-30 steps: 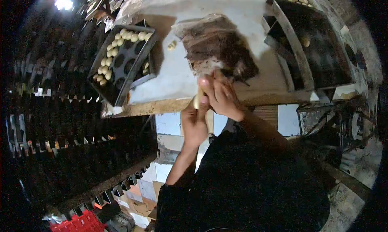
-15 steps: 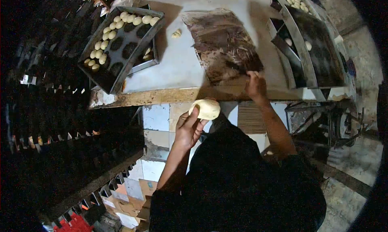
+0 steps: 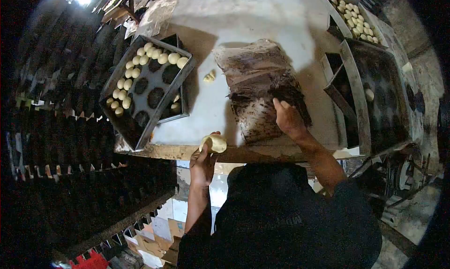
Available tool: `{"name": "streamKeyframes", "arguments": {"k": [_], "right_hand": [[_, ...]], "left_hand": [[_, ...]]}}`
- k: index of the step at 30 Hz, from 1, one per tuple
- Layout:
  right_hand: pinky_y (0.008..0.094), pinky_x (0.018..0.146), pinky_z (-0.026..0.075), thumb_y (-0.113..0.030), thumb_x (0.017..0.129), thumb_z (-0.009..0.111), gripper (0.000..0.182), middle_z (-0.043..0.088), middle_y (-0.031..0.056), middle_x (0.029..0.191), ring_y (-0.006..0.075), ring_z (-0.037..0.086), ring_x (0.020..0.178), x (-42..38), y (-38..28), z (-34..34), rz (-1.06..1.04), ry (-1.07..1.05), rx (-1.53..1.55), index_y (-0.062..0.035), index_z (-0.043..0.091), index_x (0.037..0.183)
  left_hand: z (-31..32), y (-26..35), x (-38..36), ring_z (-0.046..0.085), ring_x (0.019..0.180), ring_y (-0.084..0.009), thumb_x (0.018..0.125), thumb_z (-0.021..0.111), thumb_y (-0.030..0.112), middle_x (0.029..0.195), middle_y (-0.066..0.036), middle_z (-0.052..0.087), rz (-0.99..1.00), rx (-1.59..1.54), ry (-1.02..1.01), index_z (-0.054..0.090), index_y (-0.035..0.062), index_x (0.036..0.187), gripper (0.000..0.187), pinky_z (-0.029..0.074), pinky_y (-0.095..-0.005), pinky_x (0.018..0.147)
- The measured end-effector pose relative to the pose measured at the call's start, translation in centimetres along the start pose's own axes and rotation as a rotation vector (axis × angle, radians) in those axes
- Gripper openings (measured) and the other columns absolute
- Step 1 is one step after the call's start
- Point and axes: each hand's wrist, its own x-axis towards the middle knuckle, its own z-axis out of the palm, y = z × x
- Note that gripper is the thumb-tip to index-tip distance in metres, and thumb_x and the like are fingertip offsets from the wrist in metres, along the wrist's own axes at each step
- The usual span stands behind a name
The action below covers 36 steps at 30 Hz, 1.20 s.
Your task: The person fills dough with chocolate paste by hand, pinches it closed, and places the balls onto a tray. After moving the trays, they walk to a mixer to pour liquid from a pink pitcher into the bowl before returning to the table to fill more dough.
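Note:
Pale dough is held in my left hand at the table's front edge, with the thumb on its near side. My right hand has its fingertips together on a dark brown, rough-surfaced slab lying on the table; whether they pinch a bit of it is too small to tell. A small scrap of dough lies left of the slab. At the left, a metal tray holds several pale dough balls along two of its sides.
The white table has a worn wooden front edge. On the right stand a dark tray with one dough ball and, behind it, a tray of several balls. Another tray sits partly under the left one.
The view has shifted, so the table appears lower. My right hand has moved from the slab's right edge onto its surface. My left hand still holds the dough, now nearer the table edge.

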Motion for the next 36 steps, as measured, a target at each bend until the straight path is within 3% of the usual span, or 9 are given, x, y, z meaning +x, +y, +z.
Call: {"name": "streamKeyframes", "arguments": {"k": [2,7,10,14,18,25,27,31,36], "right_hand": [[0.0401,0.061,0.048,-0.009,0.089,0.046,0.023,0.052,0.0163,0.084,0.0345,0.055,0.063,2.9,-0.1,-1.0,0.130,-0.128,0.094,0.0060,0.055,0.104],[0.0395,0.063,0.047,-0.008,0.084,0.050,0.020,0.053,0.0153,0.080,0.0331,0.054,0.064,4.7,1.8,5.1,-0.410,0.163,-0.321,0.0038,0.060,0.097],[0.0368,0.064,0.051,-0.012,0.085,0.053,0.028,0.062,0.0168,0.078,0.0299,0.064,0.074,7.1,1.2,2.0,-0.137,-0.381,-0.072,0.0036,0.064,0.106],[0.0352,0.062,0.050,-0.022,0.089,0.059,0.029,0.066,0.0140,0.074,0.0185,0.062,0.068,6.6,2.7,1.2,-0.114,-0.509,0.578,0.0034,0.065,0.103],[0.0298,0.057,0.050,-0.009,0.086,0.059,0.024,0.064,0.0119,0.076,0.0177,0.063,0.070,4.0,0.7,-0.3,-0.211,-0.194,0.685,-0.0002,0.063,0.108],[0.0354,0.062,0.054,-0.001,0.075,0.062,0.052,0.061,0.0139,0.088,0.0293,0.063,0.072,-2.6,0.2,-0.1,-0.382,0.184,0.087,-0.0031,0.054,0.126],[0.0362,0.067,0.052,-0.002,0.079,0.057,0.046,0.056,0.0106,0.090,0.0273,0.060,0.079,-4.7,-0.1,-1.0,-0.243,0.102,0.091,-0.0070,0.053,0.125],[0.0379,0.068,0.052,-0.008,0.082,0.062,0.032,0.060,0.0144,0.092,0.0295,0.061,0.084,-7.5,2.3,-0.5,0.126,-0.266,-0.093,-0.0013,0.062,0.114],[0.0340,0.075,0.054,-0.017,0.081,0.071,0.030,0.058,0.0174,0.101,0.0267,0.063,0.092,-5.0,-6.3,-5.2,-0.155,0.163,0.402,0.0056,0.066,0.101]], "left_hand": [[0.3,-0.4,0.8,0.050,0.119,-0.0249,0.094,0.053,0.028,0.129,-0.015,0.054,-0.001,-0.014,0.007,0.051,-0.0054,0.126,0.046,0.040,-0.0376,0.100],[0.9,-1.3,2.2,0.049,0.121,-0.0256,0.093,0.055,0.027,0.130,-0.016,0.053,-0.007,-0.020,0.044,0.047,-0.0053,0.130,0.049,0.037,-0.0385,0.103],[2.5,-1.0,3.2,0.049,0.120,-0.0259,0.092,0.057,0.026,0.130,-0.016,0.053,-0.030,-0.066,0.082,0.045,-0.0041,0.132,0.052,0.036,-0.0392,0.104],[3.3,-2.6,6.2,0.050,0.118,-0.0251,0.095,0.054,0.025,0.129,-0.014,0.052,-0.083,-0.078,0.062,0.044,0.0007,0.135,0.048,0.037,-0.0385,0.102],[4.7,-3.9,8.5,0.057,0.105,-0.0230,0.095,0.054,0.025,0.115,-0.013,0.058,-0.229,0.092,0.134,0.049,-0.0021,0.129,0.044,0.047,-0.0353,0.090],[6.5,-6.7,9.0,0.060,0.097,-0.0255,0.098,0.047,0.032,0.111,-0.014,0.060,-0.364,-0.067,0.014,0.050,-0.0061,0.124,0.046,0.047,-0.0374,0.088],[7.8,-5.4,7.9,0.060,0.096,-0.0252,0.098,0.046,0.033,0.112,-0.014,0.059,-0.388,-0.062,0.130,0.050,-0.0056,0.125,0.047,0.046,-0.0369,0.089],[-0.8,-10.6,9.8,0.059,0.098,-0.0215,0.099,0.042,0.034,0.117,-0.013,0.057,-0.144,0.092,-0.151,0.045,-0.0020,0.130,0.048,0.050,-0.0298,0.081],[6.0,-3.1,3.4,0.057,0.109,-0.0201,0.100,0.039,0.034,0.123,-0.012,0.054,-0.089,-0.254,-0.219,0.039,0.0033,0.137,0.048,0.053,-0.0269,0.085]]}}
